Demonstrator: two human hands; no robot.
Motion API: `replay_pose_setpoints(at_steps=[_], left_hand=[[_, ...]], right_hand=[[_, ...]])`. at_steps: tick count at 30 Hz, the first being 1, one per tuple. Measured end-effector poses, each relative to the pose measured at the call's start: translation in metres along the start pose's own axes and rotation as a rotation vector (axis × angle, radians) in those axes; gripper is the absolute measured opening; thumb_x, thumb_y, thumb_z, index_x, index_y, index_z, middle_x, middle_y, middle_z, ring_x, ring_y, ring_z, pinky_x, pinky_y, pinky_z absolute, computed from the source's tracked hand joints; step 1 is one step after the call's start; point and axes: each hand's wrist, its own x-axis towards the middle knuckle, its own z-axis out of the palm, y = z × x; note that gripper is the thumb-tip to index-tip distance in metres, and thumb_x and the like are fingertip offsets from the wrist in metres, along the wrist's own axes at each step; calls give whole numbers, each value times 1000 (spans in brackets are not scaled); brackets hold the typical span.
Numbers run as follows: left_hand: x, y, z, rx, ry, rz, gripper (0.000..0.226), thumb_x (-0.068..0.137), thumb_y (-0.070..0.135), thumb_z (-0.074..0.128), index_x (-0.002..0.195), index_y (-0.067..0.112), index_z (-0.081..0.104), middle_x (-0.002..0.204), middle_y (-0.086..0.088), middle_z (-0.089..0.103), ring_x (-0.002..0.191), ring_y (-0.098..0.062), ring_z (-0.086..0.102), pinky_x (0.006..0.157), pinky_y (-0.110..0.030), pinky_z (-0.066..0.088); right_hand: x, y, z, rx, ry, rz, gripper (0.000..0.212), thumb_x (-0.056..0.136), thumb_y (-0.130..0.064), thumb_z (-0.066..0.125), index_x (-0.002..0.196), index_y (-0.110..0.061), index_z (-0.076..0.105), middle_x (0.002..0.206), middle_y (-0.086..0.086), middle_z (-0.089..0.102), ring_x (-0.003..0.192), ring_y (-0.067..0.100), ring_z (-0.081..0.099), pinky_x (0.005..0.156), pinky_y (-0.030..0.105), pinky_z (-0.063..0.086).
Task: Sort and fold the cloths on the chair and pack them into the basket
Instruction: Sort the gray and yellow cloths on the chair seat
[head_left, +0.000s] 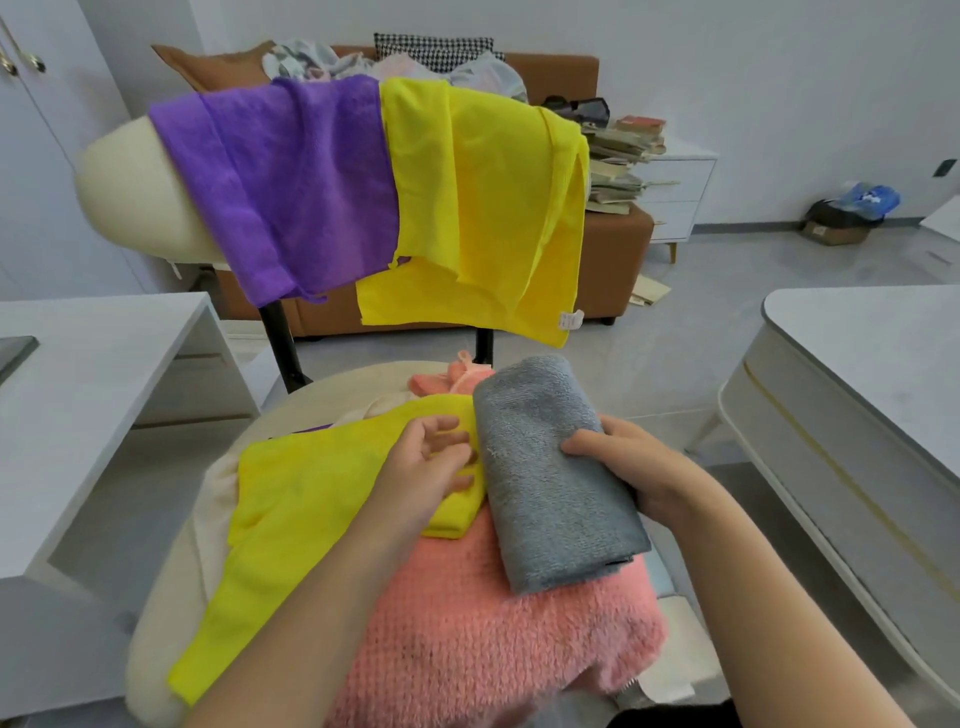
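Observation:
A folded grey cloth (550, 467) lies on the pile on the cream chair seat (156, 649). My right hand (628, 467) grips its right edge, fingers curled over the top. My left hand (431, 462) hovers over a yellow cloth (306, 509) just left of the grey one, fingers loosely curled and holding nothing. A fluffy pink cloth (493, 634) lies under both. A purple cloth (280, 182) and another yellow cloth (483, 208) hang over the chair's backrest (124, 187). No basket is in view.
A white desk (93, 374) stands to the left and a white table (857, 374) to the right. Behind the chair is a brown sofa (613, 260) with clothes and cushions, and a stack of books (618, 166) on a white drawer unit.

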Motion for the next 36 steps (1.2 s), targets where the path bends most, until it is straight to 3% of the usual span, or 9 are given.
replay_pose_setpoints(at_steps=[2,5,10,14,18,24,29,32,36], left_hand=[[4,1,4,-70,-45,-135,19,93,2,51,110,10,50,108,-15,62,88,-19,63,72,-30,55],[10,6,11,-86,-142,-227,17,93,11,54,110,10,50,95,-9,66,78,-17,65,68,-31,55],[14,4,25,-25,-264,-282,22,92,30,57,109,16,54,110,-7,67,90,-20,65,67,-30,51],[7,5,18,-118,-244,-131,43,73,19,71,114,12,60,113,-8,69,103,-21,64,88,-34,51],[-11,16,-11,-7,-316,115,48,60,14,71,106,11,61,98,1,71,92,-11,66,73,-22,53],[-29,16,-40,121,-400,373,65,61,22,76,120,15,50,111,11,64,106,-6,59,85,-21,48],[-30,21,-48,152,-339,501,66,64,24,76,121,41,49,134,4,47,118,-11,51,89,-23,47],[-29,22,-53,234,-275,535,47,64,34,74,104,46,51,100,19,57,87,-4,56,73,-21,49],[-24,21,-62,419,-91,549,35,63,50,69,88,40,48,72,15,54,57,-2,47,54,-18,43]], right_hand=[[0,3,-10,-143,60,27,26,87,-33,64,103,-13,64,99,2,72,90,17,68,77,30,55],[1,7,-16,-259,136,24,29,88,-41,62,94,-12,63,89,-1,66,78,10,63,64,21,48],[-1,11,-12,-195,70,-84,23,90,-29,62,108,-15,66,107,4,71,97,16,68,93,38,52],[-13,-1,-6,-164,37,-330,44,75,-39,71,110,-14,63,107,7,70,100,21,67,90,42,53],[-18,-6,12,23,-142,-424,77,57,-58,81,116,-14,59,113,15,64,104,29,63,87,45,52],[-15,-9,43,139,-376,-417,81,54,-55,84,118,-14,57,110,1,69,103,17,64,82,28,51],[-10,-10,51,198,-398,-423,64,53,-51,86,107,-19,69,102,0,72,96,15,67,77,26,53],[-6,-12,50,186,-342,-479,52,57,-45,85,104,-26,72,103,-2,70,96,14,66,77,25,52],[-2,-12,46,96,-231,-474,49,61,-32,79,105,-13,67,104,6,66,98,18,62,84,32,50]])
